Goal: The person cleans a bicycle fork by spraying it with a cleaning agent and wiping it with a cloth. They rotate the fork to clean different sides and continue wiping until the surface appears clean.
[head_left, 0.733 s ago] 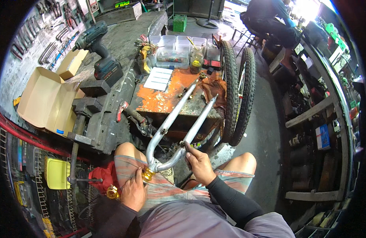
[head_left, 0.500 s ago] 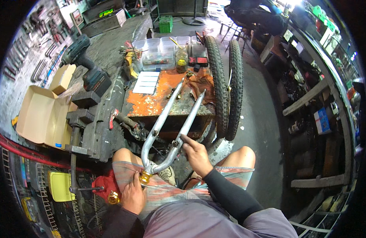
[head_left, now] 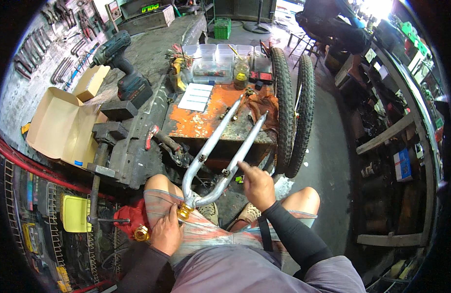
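Showing a gold ring [head_left: 142, 233], left of the left hand [head_left: 167, 235]. Resting that hand beside a gold headset cup [head_left: 185, 212]; cannot tell whether pinching. Pointing a silver bicycle fork [head_left: 218, 133] away, ahead of both hands. Holding the right hand [head_left: 258, 186] at the fork's right blade [head_left: 246, 144], extending the index finger [head_left: 245, 169]; cannot tell whether touching. Displaying knobby tyres [head_left: 283, 105] ahead, right of that hand.

Bike wkshp, wall [head_left: 36, 89] w/ tools [head_left: 39, 43], bench vise [head_left: 110, 131], pwr drill [head_left: 117, 52], 2 tyres [head_left: 282, 97]
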Demonstrator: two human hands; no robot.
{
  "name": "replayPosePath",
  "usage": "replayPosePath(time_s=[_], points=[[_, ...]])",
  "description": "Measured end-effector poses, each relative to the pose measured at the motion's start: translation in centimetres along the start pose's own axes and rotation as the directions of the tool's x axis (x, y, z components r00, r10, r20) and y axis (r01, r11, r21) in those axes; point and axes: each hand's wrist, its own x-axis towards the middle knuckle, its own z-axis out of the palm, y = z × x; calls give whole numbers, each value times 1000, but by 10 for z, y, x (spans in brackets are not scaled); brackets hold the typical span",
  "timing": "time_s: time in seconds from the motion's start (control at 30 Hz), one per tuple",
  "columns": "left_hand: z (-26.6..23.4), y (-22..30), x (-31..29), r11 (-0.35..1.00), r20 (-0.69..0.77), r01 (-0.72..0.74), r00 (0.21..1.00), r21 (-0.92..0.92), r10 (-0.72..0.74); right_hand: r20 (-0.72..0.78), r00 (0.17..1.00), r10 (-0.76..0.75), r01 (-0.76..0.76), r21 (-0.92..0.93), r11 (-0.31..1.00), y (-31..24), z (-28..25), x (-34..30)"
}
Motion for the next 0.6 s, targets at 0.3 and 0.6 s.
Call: replayPosePath(time_s=[0.3, 0.6], points=[[5, -8, 0, 998, -67, -63, 996, -28, 61, 185, 950, -251, 281, -157, 947, -20, 11, -13], [-2, -5, -1, 997, -42, -69, 997, -18, 68, 280, 903, -326, 379, -163, 911, -15, 13, -12]])
